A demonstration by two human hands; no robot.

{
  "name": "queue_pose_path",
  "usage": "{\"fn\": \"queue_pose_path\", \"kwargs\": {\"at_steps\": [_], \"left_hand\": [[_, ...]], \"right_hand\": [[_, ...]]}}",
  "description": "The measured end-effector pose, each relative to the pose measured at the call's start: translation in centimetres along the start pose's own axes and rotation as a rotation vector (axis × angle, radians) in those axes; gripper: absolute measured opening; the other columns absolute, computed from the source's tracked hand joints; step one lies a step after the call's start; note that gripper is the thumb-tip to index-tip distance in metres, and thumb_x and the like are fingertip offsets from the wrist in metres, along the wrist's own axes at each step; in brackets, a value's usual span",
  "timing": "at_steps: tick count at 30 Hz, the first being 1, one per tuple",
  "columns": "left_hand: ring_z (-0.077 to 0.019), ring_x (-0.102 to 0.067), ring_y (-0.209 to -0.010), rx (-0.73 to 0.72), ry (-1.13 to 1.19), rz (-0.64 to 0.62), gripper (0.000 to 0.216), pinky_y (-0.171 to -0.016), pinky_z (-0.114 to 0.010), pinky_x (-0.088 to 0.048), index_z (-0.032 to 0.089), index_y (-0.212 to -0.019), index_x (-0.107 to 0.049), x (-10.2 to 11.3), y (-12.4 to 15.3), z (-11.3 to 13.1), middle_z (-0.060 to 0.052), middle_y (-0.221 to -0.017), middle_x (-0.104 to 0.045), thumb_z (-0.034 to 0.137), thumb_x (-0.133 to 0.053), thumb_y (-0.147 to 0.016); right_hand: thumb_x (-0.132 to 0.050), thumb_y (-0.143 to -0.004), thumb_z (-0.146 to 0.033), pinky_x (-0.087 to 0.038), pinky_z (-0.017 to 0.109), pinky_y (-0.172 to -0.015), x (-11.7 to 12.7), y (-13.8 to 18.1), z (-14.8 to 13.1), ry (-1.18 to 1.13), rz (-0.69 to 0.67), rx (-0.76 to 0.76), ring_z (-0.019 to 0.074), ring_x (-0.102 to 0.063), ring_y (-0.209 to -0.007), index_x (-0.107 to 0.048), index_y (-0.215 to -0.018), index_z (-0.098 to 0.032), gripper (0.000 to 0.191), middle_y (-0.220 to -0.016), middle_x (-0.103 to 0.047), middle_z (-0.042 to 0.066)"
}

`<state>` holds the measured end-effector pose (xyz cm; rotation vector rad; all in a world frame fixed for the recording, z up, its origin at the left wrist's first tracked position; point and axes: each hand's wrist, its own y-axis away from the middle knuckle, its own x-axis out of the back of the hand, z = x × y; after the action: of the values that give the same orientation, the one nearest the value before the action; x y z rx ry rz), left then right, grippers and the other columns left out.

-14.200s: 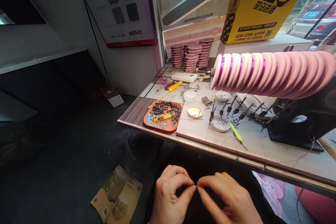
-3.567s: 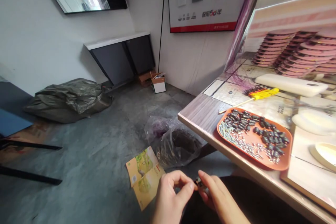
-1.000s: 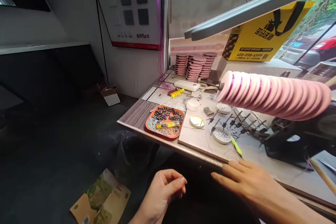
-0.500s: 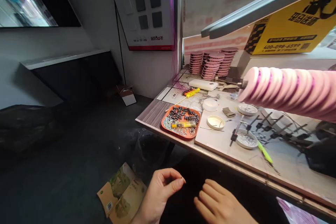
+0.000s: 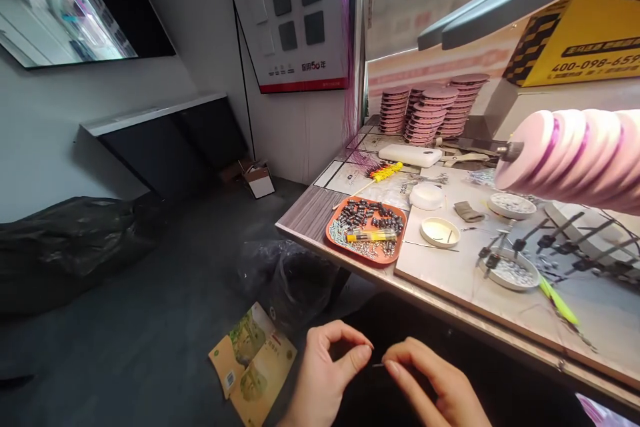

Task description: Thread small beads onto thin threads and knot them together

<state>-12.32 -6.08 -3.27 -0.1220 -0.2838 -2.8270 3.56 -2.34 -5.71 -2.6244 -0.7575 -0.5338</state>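
Below the table's front edge, my left hand (image 5: 336,368) pinches thumb to forefinger; whatever lies between the tips is too small to make out. Close on its right is my right hand (image 5: 427,379), whose thumb and forefinger close on a short thin dark piece (image 5: 378,365) that sticks out toward the left hand. The fingertips of the two hands are a small gap apart. Nearest on the tabletop is an orange tray (image 5: 330,243) of small black parts, pale green pieces, tiny metal bits and a yellow-labelled tube (image 5: 371,235).
On the board (image 5: 425,270) stand a cream dish (image 5: 440,232) and white dishes of small parts (image 5: 513,270). A yellow-green tool (image 5: 559,300) lies beside them. A roll of pink discs (image 5: 575,150) overhangs the right side; stacked pink discs (image 5: 433,113) stand behind. Cardboard (image 5: 265,373) lies on the floor.
My right hand has turned and closed into a pinch, with a thin dark piece now showing at its fingertips. The hands are nearer each other. The whole view has shifted leftward.
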Motion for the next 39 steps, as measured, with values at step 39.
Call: {"fn": "queue_pose_path", "kwargs": {"at_steps": [39], "left_hand": [[-0.0153, -0.056, -0.060, -0.671, -0.653, 0.071, 0.016, -0.053, -0.024, -0.046, 0.014, -0.060, -0.064, -0.6, 0.7, 0.6, -0.002, -0.058, -0.060, -0.001, -0.069, -0.062]], "right_hand": [[-0.046, -0.087, -0.015, -0.043, 0.027, -0.053, 0.9, -0.3, -0.7, 0.398, 0.056, 0.244, 0.0167, -0.052, -0.060, -0.055, -0.083, -0.021, 0.011, -0.069, -0.053, 0.002]]}}
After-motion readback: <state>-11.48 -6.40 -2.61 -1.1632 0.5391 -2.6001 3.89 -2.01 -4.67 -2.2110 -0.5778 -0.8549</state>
